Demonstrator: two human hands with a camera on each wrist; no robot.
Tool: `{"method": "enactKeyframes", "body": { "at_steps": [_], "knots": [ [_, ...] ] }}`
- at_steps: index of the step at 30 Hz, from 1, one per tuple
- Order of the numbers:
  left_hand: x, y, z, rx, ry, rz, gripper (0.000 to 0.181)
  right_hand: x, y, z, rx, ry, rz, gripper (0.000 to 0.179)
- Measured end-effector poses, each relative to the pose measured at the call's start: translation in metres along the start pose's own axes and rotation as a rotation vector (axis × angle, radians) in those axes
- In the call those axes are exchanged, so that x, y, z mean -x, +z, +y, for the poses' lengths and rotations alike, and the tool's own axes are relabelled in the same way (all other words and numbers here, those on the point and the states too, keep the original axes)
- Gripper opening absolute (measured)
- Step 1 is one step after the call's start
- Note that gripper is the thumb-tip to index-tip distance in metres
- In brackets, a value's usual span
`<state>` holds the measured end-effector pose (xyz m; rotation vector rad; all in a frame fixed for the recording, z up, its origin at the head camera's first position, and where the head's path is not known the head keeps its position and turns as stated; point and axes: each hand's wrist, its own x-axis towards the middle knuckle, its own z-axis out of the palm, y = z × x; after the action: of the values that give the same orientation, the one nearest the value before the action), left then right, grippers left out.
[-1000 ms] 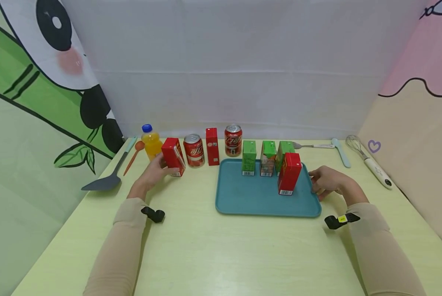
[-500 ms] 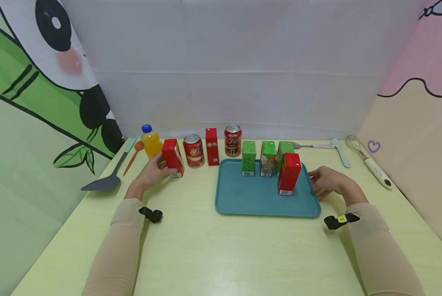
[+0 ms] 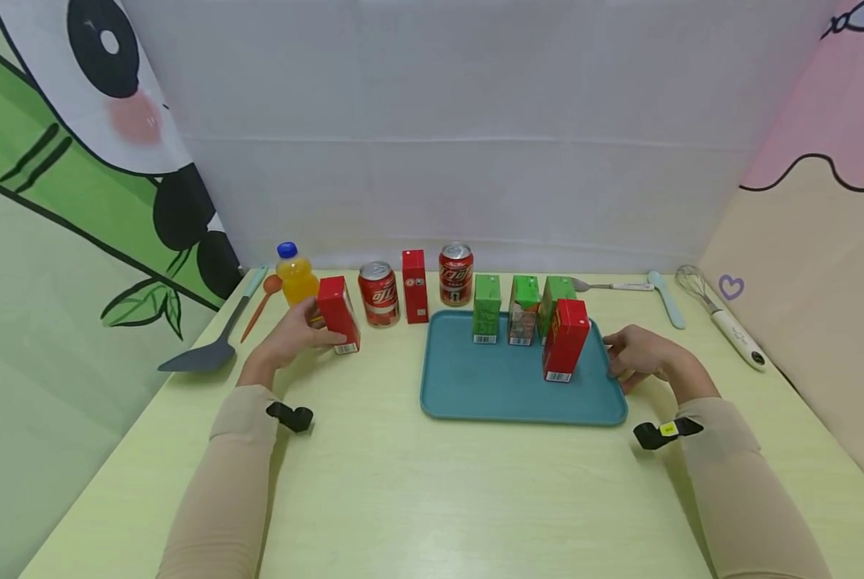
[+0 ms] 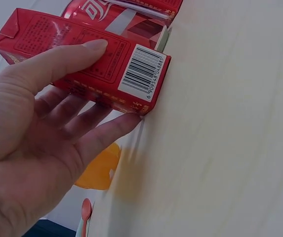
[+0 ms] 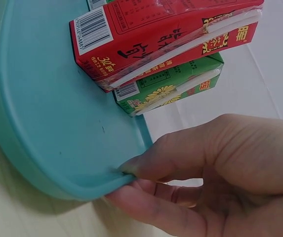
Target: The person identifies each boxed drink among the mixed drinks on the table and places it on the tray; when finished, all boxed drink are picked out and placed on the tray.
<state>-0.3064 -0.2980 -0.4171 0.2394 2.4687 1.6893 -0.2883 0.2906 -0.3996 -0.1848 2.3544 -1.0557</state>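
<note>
My left hand [image 3: 292,332] holds a red drink carton [image 3: 339,314] upright at the left of the table. In the left wrist view its thumb lies across the barcode side of the carton [image 4: 116,64], with the fingers on the opposite side. My right hand [image 3: 643,356] pinches the right rim of a blue-green tray [image 3: 490,398] between thumb and fingers, plain in the right wrist view. On the tray stand another red carton [image 3: 566,342] and several green cartons [image 3: 486,310] along its back. Just behind my left hand is an orange juice bottle [image 3: 298,277].
Between the held carton and the tray stand a soda can [image 3: 379,294], a red carton [image 3: 414,287] and a second can [image 3: 456,274]. A spatula [image 3: 203,356] and an orange spoon [image 3: 261,305] lie left. A fork [image 3: 613,285], a light-blue utensil [image 3: 667,300] and a whisk [image 3: 729,322] lie right.
The red carton in my left hand has come slightly nearer to me, and that forearm has shifted a little left. My right hand and the tray have stayed put.
</note>
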Motion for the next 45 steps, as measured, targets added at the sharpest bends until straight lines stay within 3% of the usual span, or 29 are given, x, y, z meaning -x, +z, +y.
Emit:
{"method": "enactKeyframes", "body": {
  "at_steps": [9,17,25,45],
  "knots": [
    [0.006,-0.005,0.016,-0.102,0.03,-0.044,0.079,0.0,0.0,-0.001,-0.006,-0.004,0.006,0.075],
    [0.014,0.013,0.044,-0.099,0.073,-0.078,0.077,-0.001,0.003,0.001,-0.022,-0.007,-0.004,0.075],
    [0.013,0.058,0.078,-0.139,0.159,-0.167,0.073,0.0,0.002,0.001,-0.016,-0.004,-0.001,0.075],
    [-0.006,0.179,0.094,-0.158,0.225,-0.26,0.069,0.0,0.002,0.003,-0.026,-0.013,0.013,0.073]
  ]
}}
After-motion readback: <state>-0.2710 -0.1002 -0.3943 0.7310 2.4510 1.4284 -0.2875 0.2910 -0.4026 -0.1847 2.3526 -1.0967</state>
